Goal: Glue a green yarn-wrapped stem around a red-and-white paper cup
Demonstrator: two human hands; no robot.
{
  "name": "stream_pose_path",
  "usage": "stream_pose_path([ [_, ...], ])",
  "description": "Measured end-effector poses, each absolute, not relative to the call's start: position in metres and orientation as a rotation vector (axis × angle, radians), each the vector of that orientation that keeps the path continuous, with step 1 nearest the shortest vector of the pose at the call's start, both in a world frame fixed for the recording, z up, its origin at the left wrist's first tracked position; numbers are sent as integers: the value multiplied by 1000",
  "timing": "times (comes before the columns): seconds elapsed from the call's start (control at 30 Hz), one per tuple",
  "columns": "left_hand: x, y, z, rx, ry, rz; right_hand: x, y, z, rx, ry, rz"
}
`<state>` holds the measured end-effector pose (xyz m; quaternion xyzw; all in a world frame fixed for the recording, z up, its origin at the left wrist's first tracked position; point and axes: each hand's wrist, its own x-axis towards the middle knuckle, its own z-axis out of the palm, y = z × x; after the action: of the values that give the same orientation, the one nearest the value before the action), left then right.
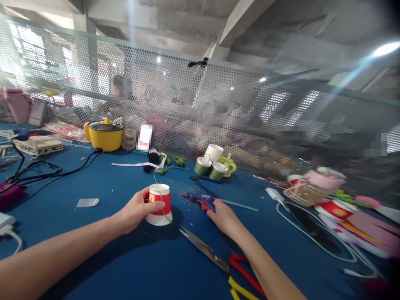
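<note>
My left hand (141, 209) is closed around a red and white paper cup (159, 216), thumb across its front. The cup's narrow end faces up. A strand of green yarn (161, 196) runs down over it and trails back on the table. My right hand (223, 216) grips a blue hot glue gun (198, 198) with an orange trigger; its nozzle points left, toward the cup but apart from it. A clear glue stick (240, 205) shows behind the gun. Large scissors (206, 248) with red and yellow handles lie partly open below, next to my right forearm.
Pliers (206, 180) lie behind the glue gun, near green and white cups (214, 154). A yellow electric pot (106, 136) and a phone (145, 137) stand by the perforated screen (175, 91). Cables (40, 179) cross the left side. Another phone (312, 227) lies at right.
</note>
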<state>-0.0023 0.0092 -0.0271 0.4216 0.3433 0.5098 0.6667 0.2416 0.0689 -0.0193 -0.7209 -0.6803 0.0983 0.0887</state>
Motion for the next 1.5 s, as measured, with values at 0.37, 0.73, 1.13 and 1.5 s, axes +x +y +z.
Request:
stream_pose_path([
  [0.37, 0, 6, -28, 925, 747, 1148, 217, 16, 27, -1399, -1618, 1125],
  [0.73, 3, 6, -31, 943, 771, 1184, 183, -19, 23, -1455, -1692, 985],
  [1.13, 2, 4, -28, 969, 794, 1176, 184, -18, 11, -1447, -1745, 908],
  [1.5, 3, 4, -28, 950, 814, 1175, 186, -17, 11, -1452, -1782, 840],
])
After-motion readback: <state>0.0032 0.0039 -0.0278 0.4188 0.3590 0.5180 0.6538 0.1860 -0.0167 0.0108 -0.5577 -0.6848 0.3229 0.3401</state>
